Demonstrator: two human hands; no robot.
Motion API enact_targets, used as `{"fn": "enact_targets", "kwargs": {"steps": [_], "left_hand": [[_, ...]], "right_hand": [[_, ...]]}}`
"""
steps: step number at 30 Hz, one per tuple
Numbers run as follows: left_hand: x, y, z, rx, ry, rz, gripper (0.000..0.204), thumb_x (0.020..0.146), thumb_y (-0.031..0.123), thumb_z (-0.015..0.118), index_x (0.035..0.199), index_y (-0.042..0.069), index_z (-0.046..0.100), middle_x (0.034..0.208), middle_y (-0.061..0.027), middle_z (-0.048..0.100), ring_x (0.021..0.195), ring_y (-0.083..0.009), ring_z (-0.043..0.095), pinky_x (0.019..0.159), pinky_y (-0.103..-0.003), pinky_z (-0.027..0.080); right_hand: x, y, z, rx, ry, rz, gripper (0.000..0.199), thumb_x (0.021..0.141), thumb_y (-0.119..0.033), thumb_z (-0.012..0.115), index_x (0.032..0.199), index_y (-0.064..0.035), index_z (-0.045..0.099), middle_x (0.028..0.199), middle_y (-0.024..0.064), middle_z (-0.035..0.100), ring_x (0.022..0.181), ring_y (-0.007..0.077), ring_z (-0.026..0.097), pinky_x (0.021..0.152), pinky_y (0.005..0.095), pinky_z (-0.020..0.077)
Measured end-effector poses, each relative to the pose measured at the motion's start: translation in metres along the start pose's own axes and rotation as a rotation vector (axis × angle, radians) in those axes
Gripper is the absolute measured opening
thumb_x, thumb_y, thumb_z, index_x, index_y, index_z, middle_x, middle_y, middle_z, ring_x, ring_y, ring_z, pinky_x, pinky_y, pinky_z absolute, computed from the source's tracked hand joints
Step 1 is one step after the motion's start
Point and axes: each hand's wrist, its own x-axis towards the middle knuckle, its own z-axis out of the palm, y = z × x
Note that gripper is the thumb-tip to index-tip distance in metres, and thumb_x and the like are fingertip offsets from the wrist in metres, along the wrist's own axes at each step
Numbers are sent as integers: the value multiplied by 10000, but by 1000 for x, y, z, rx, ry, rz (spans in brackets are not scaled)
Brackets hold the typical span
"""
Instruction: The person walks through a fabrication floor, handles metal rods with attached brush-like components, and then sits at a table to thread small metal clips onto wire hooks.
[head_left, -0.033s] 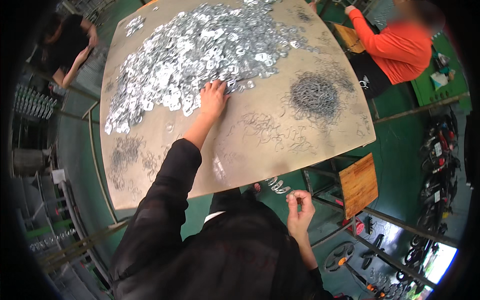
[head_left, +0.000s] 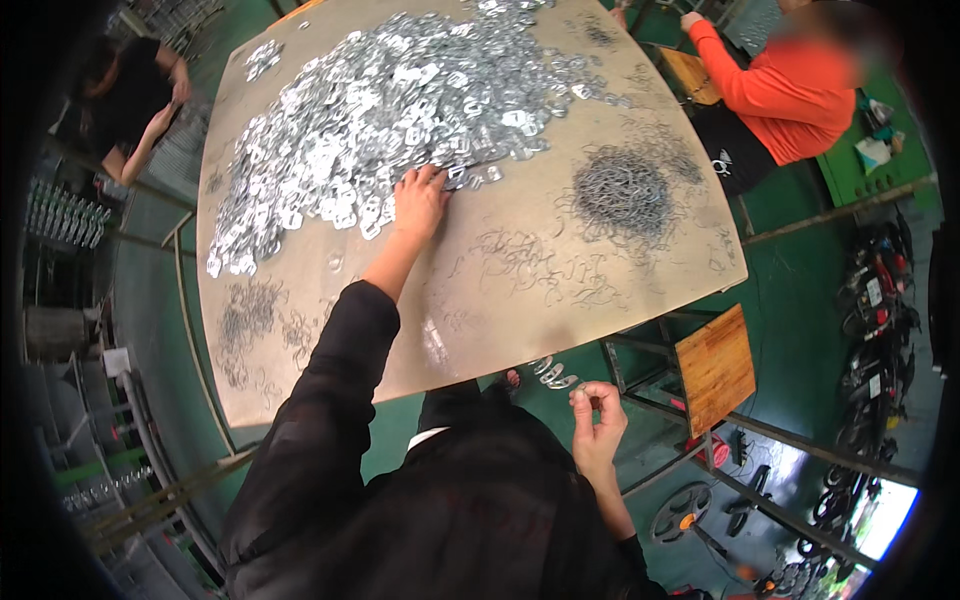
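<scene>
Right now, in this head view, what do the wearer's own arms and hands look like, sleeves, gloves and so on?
The left arm wears a loose black long sleeve that ends at mid-forearm. The left hand is bare: no glove, ring or watch shows. The right hand is bare too, and its forearm is uncovered down to the black garment at the lower edge. No markings show on the fabric.

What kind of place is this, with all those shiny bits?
Probably a small factory or workshop. A big table holds a heap of flat silvery metal pieces and a pile of wire clips. The person's left hand reaches into the heap, and other people sit working around the table.
</scene>
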Motion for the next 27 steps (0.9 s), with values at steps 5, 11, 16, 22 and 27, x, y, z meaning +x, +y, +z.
{"fn": "enact_targets", "kwargs": {"steps": [5, 11, 16, 22, 27], "left_hand": [[5, 7, -12, -254, -2, -26, 148, 792, 138, 569, 909, 68, 628, 928, -47, 614, 828, -210, 561, 702, -326, 444], [-70, 115, -86, -973, -566, -159, 178, 843, 117, 563, 964, -11, 588, 785, -50, 619, 675, -85, 556, 636, -225, 463], [-121, 178, -137, -1159, -742, -49, 230, 861, 73, 523, 1070, -7, 572, 809, -41, 555, 681, -85, 543, 630, -217, 462], [-134, 194, -157, -1080, -689, 7, 233, 829, 37, 545, 1057, 16, 594, 741, -48, 521, 656, -119, 553, 601, -240, 443], [-135, 197, -163, -1129, -604, -39, 192, 782, 34, 603, 970, 36, 638, 757, -65, 572, 642, -122, 556, 592, -245, 443]], "right_hand": [[5, 3, -6, -12, 22, -45, 66, 801, -39, 579, 830, -15, 525, 756, 62, 567, 573, 116, 501, 520, 234, 406], [4, 5, -15, -62, -6, -84, 49, 807, -40, 565, 822, -21, 522, 724, 70, 580, 558, 151, 532, 473, 252, 407], [-2, 7, -18, -75, -48, -64, 68, 807, -70, 575, 828, -25, 528, 701, 71, 572, 541, 162, 533, 490, 272, 424], [-6, 10, -19, -77, -83, -119, 74, 799, -76, 583, 828, -31, 532, 700, 75, 574, 553, 195, 556, 514, 293, 440], [-6, 18, -18, -102, -121, -122, 88, 788, -78, 598, 839, -32, 542, 713, 75, 590, 580, 192, 578, 527, 288, 448]]}}
